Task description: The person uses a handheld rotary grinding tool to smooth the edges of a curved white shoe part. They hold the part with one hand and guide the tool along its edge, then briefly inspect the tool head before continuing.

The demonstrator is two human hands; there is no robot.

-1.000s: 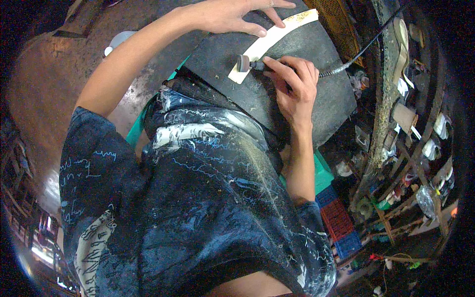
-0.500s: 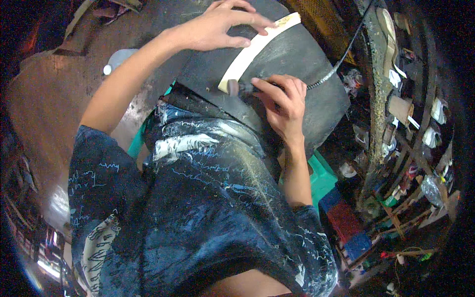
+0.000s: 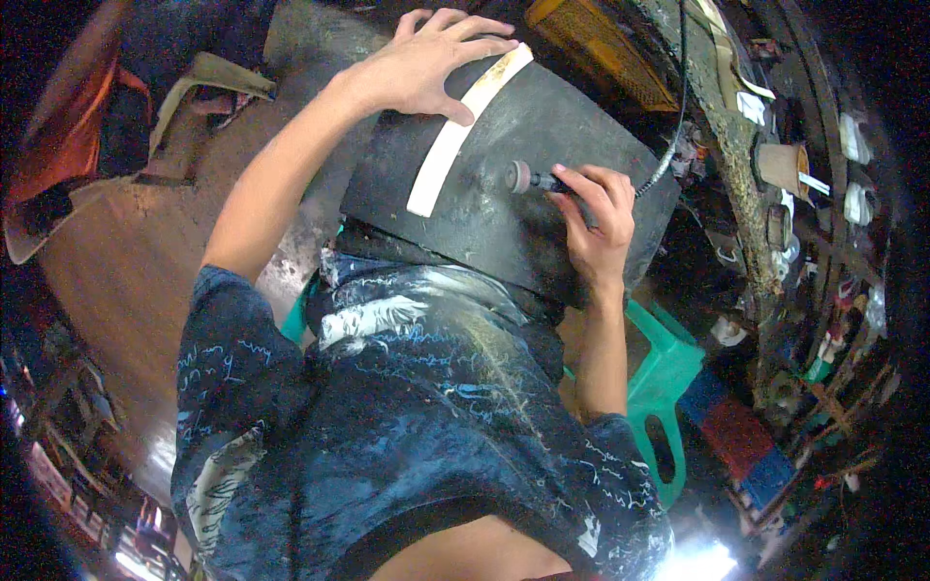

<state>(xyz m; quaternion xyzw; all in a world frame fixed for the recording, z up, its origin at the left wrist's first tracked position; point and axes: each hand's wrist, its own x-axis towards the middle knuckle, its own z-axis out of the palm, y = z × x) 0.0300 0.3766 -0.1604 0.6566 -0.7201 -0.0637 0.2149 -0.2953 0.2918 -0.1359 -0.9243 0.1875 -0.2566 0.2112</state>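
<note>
A gently curved, cream-white strip with a brownish patch near its far end lies on a dark board in front of me. My left hand spreads over the strip's far part, its thumb resting on the strip and one fingertip at the far end. To the right, my right hand grips the black handle of a rotary sanding tool. The tool's round, reddish-grey head points left and stands apart from the strip. A dark cable runs from the tool toward the far right.
Beside my right forearm stands a green plastic stool or chair. A weathered wooden beam and shelving with cups and small items line the right side. Beyond the board is a yellow-orange mesh panel. Orange-red cloth hangs at far left.
My right hand has drawn the tool right, off the strip's near end. My left hand has opened wider over the strip, which lies a little farther left in view. The view has shifted.
</note>
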